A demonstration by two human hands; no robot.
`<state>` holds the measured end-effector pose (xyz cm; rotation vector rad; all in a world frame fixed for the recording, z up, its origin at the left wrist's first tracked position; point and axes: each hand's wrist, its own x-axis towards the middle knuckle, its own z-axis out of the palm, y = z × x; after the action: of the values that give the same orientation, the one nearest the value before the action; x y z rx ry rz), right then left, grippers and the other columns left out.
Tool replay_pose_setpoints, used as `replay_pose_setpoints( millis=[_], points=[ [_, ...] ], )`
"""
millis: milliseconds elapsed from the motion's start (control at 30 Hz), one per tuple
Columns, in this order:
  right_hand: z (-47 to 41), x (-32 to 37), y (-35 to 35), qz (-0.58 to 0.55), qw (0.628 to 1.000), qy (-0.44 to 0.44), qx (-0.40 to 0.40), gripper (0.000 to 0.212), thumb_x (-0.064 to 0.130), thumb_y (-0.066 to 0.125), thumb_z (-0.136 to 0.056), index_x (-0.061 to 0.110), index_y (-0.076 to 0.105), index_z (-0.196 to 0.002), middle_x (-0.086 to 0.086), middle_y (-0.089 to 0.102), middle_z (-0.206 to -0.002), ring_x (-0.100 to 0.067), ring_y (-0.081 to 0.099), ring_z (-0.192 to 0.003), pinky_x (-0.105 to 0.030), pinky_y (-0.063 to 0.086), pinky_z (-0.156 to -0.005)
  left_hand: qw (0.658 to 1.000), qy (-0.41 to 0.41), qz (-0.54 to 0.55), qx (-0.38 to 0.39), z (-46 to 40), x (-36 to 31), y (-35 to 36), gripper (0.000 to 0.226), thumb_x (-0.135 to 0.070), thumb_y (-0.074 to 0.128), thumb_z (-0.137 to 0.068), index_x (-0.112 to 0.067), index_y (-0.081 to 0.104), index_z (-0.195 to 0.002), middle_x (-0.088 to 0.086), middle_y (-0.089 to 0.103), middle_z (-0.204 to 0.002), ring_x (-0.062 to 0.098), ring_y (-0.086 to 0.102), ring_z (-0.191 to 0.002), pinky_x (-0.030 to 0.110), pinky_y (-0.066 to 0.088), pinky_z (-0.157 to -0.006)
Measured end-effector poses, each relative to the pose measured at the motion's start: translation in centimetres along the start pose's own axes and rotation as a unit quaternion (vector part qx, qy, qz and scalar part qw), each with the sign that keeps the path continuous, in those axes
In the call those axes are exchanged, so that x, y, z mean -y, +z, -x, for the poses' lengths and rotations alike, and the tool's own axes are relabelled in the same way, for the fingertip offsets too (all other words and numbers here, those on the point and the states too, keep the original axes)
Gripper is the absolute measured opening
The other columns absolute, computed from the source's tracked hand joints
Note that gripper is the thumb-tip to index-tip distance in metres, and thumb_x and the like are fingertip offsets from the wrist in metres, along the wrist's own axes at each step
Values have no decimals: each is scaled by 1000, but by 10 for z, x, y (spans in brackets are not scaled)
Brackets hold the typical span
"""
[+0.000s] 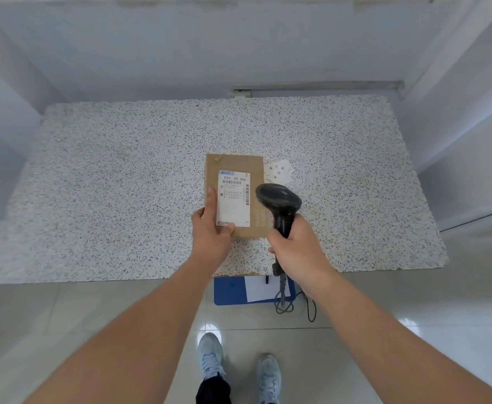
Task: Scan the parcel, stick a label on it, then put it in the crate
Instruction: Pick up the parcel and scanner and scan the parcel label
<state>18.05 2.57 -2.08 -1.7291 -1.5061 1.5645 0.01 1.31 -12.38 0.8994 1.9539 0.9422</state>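
Observation:
A flat brown cardboard parcel (256, 167) with a white shipping label (234, 199) on top is held over the speckled table (107, 185). My left hand (212, 231) grips its near left corner, thumb on the label's lower edge. My right hand (295, 243) is closed around the handle of a black barcode scanner (279, 201), whose head hovers over the parcel's right side, beside the label's barcode. Small white labels (279, 172) lie on the table just right of the parcel's far corner.
A blue crate (228, 290) with a white sheet inside stands on the tiled floor under the table's near edge. The scanner's black cable (285, 301) coils down beside it. My shoes are below. White walls enclose the table on three sides.

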Motion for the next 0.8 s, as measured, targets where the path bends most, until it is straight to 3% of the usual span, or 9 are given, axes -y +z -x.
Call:
replay_pose_setpoints(
  millis=[100, 267, 433, 600, 700, 800],
  points=[
    [-20, -11, 5, 24, 999, -2, -39, 8, 15, 59, -99, 13, 52, -95, -14, 55, -102, -18, 56, -68, -12, 41, -43, 1000, -10, -24, 12, -7, -2, -6, 93, -7, 64, -96, -51, 11, -160, 5, 38, -135, 21, 54, -116, 35, 55, -96],
    [-49, -23, 10, 68, 994, 5, -89, 11, 21, 64, -98, 13, 57, -97, -16, 61, -108, -21, 60, -74, -20, 41, -50, 998, -25, -43, 45, -19, 3, -14, 95, -9, 68, -92, -51, 15, -159, 5, 44, -135, 23, 55, -120, 42, 53, -104],
    [-66, -26, 11, 106, 985, 31, -135, 19, 22, 70, -98, 10, 62, -109, -13, 64, -109, -21, 65, -84, -20, 39, -52, 995, -24, -66, 70, -20, 5, -20, 97, -10, 65, -95, -50, 7, -160, 4, 44, -137, 21, 55, -118, 34, 54, -93],
    [-73, -29, 8, 110, 978, 67, -164, 22, 21, 72, -98, 7, 63, -113, -8, 67, -102, -16, 63, -80, -17, 37, -50, 989, -33, -110, 94, -24, 11, -32, 95, -16, 63, -97, -45, 0, -162, 9, 46, -141, 22, 57, -113, 22, 51, -71],
    [-80, -34, 6, 112, 974, 76, -181, 23, 21, 73, -98, 9, 64, -115, -8, 68, -104, -4, 54, -69, -15, 34, -49, 981, -14, -147, 122, -29, 10, -45, 98, -30, 67, -94, -45, -2, -161, 6, 44, -137, 22, 57, -113, 38, 58, -89],
    [-84, -39, 5, 118, 969, 93, -195, 24, 20, 72, -99, 7, 63, -117, -7, 67, -102, -4, 51, -67, -14, 31, -49, 966, 3, -219, 138, -35, 0, -58, 100, -42, 72, -90, -38, 3, -162, 5, 36, -139, 22, 49, -117, 46, 49, -104]
  ],
)
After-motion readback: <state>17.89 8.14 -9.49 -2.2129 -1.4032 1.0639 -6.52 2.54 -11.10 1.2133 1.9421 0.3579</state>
